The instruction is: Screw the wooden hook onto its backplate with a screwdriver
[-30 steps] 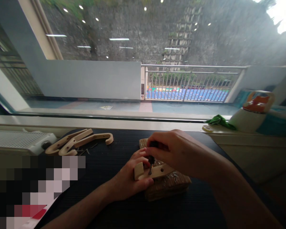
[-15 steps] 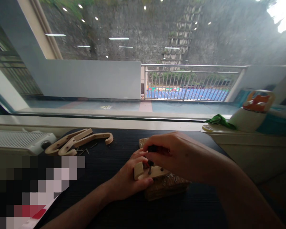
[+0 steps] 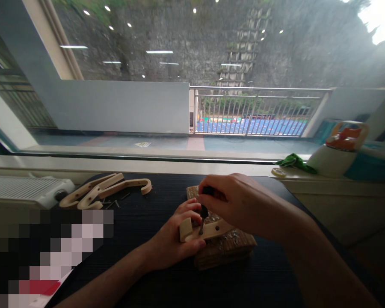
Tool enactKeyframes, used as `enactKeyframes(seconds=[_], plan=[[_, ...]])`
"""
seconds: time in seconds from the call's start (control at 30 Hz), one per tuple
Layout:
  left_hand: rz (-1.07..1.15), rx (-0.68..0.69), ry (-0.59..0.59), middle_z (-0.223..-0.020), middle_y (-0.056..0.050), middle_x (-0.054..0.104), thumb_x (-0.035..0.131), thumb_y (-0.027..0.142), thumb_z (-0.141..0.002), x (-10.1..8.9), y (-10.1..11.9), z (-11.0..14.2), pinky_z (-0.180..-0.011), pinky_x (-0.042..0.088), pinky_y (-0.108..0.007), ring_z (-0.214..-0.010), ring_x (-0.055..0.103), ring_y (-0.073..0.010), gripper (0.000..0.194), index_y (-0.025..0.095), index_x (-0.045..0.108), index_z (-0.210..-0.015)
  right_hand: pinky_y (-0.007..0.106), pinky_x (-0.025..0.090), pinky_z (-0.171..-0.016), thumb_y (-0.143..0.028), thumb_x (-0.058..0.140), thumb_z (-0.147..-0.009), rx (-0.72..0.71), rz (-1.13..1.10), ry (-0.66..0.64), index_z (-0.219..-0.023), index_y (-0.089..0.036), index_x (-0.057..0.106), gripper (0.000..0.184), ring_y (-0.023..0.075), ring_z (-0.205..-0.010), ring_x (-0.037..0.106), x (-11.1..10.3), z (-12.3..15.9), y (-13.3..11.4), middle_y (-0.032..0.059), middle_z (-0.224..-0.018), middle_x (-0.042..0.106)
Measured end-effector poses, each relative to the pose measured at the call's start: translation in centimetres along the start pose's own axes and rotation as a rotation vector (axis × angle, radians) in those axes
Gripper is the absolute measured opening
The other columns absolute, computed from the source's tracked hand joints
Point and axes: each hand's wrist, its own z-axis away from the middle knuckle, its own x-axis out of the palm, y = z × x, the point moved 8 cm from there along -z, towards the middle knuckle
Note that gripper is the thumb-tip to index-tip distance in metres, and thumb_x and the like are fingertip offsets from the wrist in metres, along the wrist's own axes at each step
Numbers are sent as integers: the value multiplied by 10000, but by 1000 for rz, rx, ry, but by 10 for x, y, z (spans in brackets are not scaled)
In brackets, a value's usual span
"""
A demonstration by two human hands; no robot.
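The right hand [image 3: 235, 199], fingers clamped on the driver [image 3: 204, 211], hides one end of the hook [image 3: 210, 231]; the left hand [image 3: 171, 237] pinches the other. More hooks [image 3: 98, 189] overlap by the table's [image 3: 167, 192] far-left corner.

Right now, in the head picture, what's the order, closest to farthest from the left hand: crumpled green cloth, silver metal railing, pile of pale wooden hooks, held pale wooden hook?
From the left hand:
1. Held pale wooden hook: touching it.
2. Pile of pale wooden hooks: back left.
3. Crumpled green cloth: right side, indoors.
4. Silver metal railing: farther back, outdoors.
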Motion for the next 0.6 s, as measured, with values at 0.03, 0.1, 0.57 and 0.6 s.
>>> enactKeyframes(seconds=[0.03,0.1,0.57,0.6], plan=[[1,7,-8,-1296,-84,473,678,246,-670,0,0,-1,-1066,285,-440,-1279,330,-289,288,190,581,-935,241,241,-492,-298,487,-834,-7,-3,-12,-820,-223,662,191,91,-539,425,0,1,-1,-31,-606,573],[9,22,-24,-1287,-94,477,672,251,-682,1,1,-1,-1054,299,-437,-1261,352,-293,315,182,579,-975,236,256,-497,-278,501,-823,-34,-35,-48,-869,-236,671,182,90,-553,439,0,3,-6,-30,-650,593],[40,42,17,-1294,-81,473,670,247,-682,-1,3,1,-1086,263,-395,-1307,294,-260,287,191,561,-942,207,275,-484,-275,515,-823,-28,-59,27,-813,-217,668,163,67,-510,440,-5,0,0,-53,-586,568],[45,45,12,-1292,-81,474,672,246,-681,-1,3,1,-1090,256,-394,-1310,289,-258,289,193,560,-943,207,274,-484,-281,519,-821,-19,-55,34,-808,-216,666,161,66,-508,437,-5,-1,2,-54,-584,566]])
